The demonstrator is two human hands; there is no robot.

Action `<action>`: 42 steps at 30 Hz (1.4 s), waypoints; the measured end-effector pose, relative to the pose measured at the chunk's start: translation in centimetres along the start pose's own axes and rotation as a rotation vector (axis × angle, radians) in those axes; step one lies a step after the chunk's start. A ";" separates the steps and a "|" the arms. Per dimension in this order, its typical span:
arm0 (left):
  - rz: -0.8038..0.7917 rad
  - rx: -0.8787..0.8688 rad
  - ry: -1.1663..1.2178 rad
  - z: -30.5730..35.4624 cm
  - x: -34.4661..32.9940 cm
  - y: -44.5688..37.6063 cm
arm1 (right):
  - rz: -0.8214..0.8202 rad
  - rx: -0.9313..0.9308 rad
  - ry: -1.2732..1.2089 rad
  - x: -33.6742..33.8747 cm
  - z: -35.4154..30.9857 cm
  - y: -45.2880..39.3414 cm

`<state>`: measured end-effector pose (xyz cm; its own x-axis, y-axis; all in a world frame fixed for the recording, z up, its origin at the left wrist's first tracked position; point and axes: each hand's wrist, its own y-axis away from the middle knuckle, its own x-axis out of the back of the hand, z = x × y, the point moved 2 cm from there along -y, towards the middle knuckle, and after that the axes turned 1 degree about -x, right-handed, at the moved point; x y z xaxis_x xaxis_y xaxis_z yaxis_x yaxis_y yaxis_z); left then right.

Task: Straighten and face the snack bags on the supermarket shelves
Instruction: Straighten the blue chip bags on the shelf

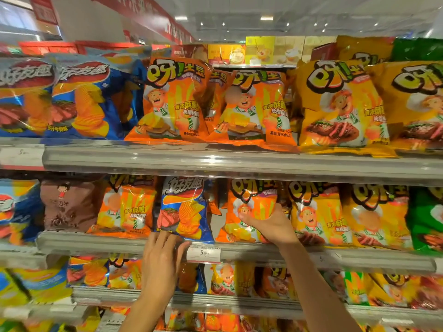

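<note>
Hands (165, 257) at stocked supermarket shelves (239, 161)

This is a supermarket aisle. Tiered metal shelves (239, 161) carry rows of bright snack bags (172, 101), faced outward in orange, blue, yellow and green. A printed price tag (203, 253) sits in the shelf-edge strip, red promotional banners (143, 10) hang overhead, and ceiling lights (266, 18) shine above.
</note>
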<state>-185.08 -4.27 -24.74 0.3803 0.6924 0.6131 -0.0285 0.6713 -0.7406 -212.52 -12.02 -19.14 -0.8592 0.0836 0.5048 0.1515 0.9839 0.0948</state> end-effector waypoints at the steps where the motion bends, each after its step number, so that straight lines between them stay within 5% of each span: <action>1: 0.001 0.007 0.001 0.0 0.1 0.0 | -0.001 0.006 -0.011 0.0 -0.1 0.3; 9: -0.039 0.044 0.017 0.5 0.5 0.1 | 0.118 0.076 -0.123 0.0 -0.5 2.6; 15: -0.055 0.026 0.066 -0.4 0.8 -0.1 | 0.725 0.461 0.093 -2.2 -0.5 6.0; 21: -0.089 0.013 0.335 -2.9 3.7 0.2 | 0.903 0.449 0.067 -6.6 -3.3 8.1; 32: 0.016 0.235 0.455 -14.5 9.3 -3.4 | 0.542 0.280 -0.142 -16.9 -7.2 8.3; 39: -0.259 0.466 0.526 -18.2 7.8 -5.2 | 0.520 0.262 -0.079 -17.6 -8.4 7.3; 42: -0.345 0.498 0.589 -17.8 7.4 -6.8 | 0.378 0.220 -0.113 -17.0 -8.8 6.1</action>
<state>-165.66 -8.46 -20.06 0.8581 0.2693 0.4371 -0.1740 0.9536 -0.2459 -192.72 -8.87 -19.61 -0.8133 0.4480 0.3712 0.3678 0.8903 -0.2686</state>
